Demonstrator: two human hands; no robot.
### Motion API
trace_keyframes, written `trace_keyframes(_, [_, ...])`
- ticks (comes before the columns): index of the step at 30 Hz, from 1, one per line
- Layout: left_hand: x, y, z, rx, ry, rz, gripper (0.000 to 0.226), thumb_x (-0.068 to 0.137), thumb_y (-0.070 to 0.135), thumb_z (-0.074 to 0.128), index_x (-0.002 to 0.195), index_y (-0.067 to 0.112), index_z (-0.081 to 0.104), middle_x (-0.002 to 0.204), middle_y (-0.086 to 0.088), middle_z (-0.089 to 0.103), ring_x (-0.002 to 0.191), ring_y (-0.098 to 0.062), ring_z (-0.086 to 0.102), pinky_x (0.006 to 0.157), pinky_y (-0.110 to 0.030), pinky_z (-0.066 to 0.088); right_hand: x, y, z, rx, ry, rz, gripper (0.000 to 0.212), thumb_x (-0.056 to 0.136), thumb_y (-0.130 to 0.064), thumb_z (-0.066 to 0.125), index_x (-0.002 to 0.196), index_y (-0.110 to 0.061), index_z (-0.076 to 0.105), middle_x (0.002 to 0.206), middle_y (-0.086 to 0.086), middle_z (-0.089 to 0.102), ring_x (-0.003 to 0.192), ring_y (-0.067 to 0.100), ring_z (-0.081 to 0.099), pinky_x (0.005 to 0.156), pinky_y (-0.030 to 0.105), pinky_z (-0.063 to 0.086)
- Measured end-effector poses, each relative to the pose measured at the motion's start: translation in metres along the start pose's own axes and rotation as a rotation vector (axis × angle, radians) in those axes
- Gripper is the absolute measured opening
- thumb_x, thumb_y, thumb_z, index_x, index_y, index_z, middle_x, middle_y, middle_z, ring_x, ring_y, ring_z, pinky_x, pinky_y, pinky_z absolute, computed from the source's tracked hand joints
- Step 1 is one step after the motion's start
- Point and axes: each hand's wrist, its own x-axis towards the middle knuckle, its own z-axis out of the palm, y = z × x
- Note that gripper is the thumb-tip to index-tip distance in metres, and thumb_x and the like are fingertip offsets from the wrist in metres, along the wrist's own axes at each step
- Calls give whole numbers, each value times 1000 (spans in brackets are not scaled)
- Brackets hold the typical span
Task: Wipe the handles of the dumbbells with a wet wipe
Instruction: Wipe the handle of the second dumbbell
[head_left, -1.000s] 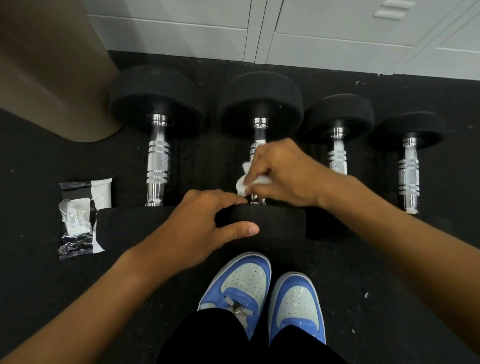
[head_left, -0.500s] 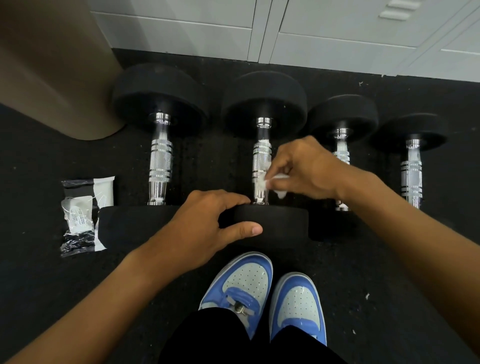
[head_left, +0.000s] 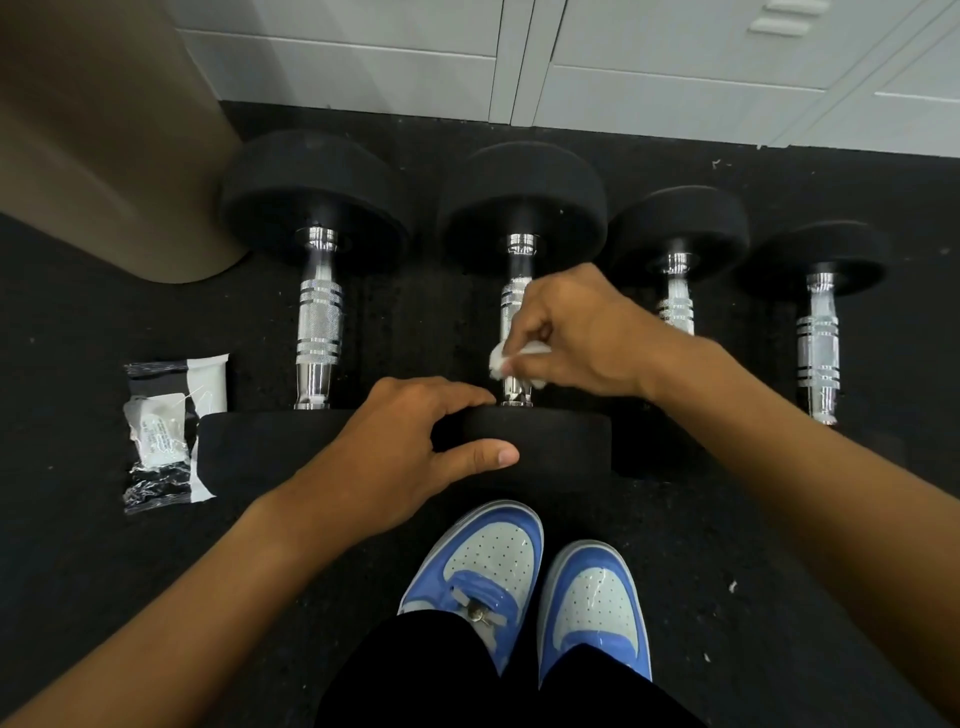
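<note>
Head view: four dumbbells lie side by side on the black rubber floor (head_left: 78, 545), chrome handles pointing away from the person. The right hand (head_left: 582, 332) pinches a white wet wipe (head_left: 501, 361) against the near end of the second dumbbell's handle (head_left: 514, 312), its fingers curled round the wipe. The left hand (head_left: 410, 452) rests on that dumbbell's near black head (head_left: 561, 441), fingers curved over its top edge, thumb against its face. A wipe packet (head_left: 166, 431) lies at the left, beside the first dumbbell (head_left: 318, 322). Blue sneakers (head_left: 519, 577) stand below.
</note>
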Motion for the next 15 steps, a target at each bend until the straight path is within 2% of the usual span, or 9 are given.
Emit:
trace_keyframes(3, [0, 0, 0, -18, 6, 4, 61, 69, 66, 53, 116, 29, 65, 100, 14, 66, 94, 3, 58, 77, -7, 43, -11, -3, 6, 28, -95, 28, 6, 73, -25, 77, 76, -19, 77, 74, -2, 70, 64, 2, 56, 63, 4, 37])
trace_keyframes(6, [0, 0, 0, -7, 1, 5, 63, 70, 66, 53, 118, 28, 64, 103, 12, 66, 97, 0, 58, 81, -10, 45, -3, 6, -6, 55, -6, 94, 8, 73, -26, 78, 78, -19, 77, 72, 0, 70, 63, 3, 58, 60, 3, 38])
trace_keyframes(8, [0, 0, 0, -5, 2, 3, 63, 70, 67, 53, 118, 28, 64, 104, 11, 66, 98, -1, 58, 82, -12, 45, 8, 5, -10, 19, 58, 72, 11, 75, -26, 76, 81, -17, 77, 75, -1, 68, 67, 5, 56, 61, 4, 37])
trace_keyframes(11, [-1, 0, 1, -21, 7, 4, 62, 69, 67, 53, 116, 28, 65, 102, 12, 66, 95, 1, 58, 79, -9, 43, 6, -6, 4, -37, 2, 2, 10, 76, -25, 73, 80, -17, 76, 80, 0, 69, 73, 7, 55, 68, 12, 38])
trace_keyframes(13, [-1, 0, 1, -33, 5, -7, 60, 69, 66, 53, 115, 29, 65, 103, 13, 65, 96, 2, 58, 80, -8, 43, -3, -7, 7, -10, -35, 15, 8, 75, -24, 74, 80, -18, 77, 78, -1, 70, 66, 0, 52, 64, 5, 35])
trace_keyframes(15, [-1, 0, 1, -40, 1, -11, 58, 70, 66, 53, 114, 29, 65, 104, 11, 66, 96, 1, 58, 82, -11, 46, -2, -1, -2, 33, 11, 76, 9, 76, -25, 74, 81, -18, 77, 75, -1, 71, 61, -3, 53, 59, 0, 36])
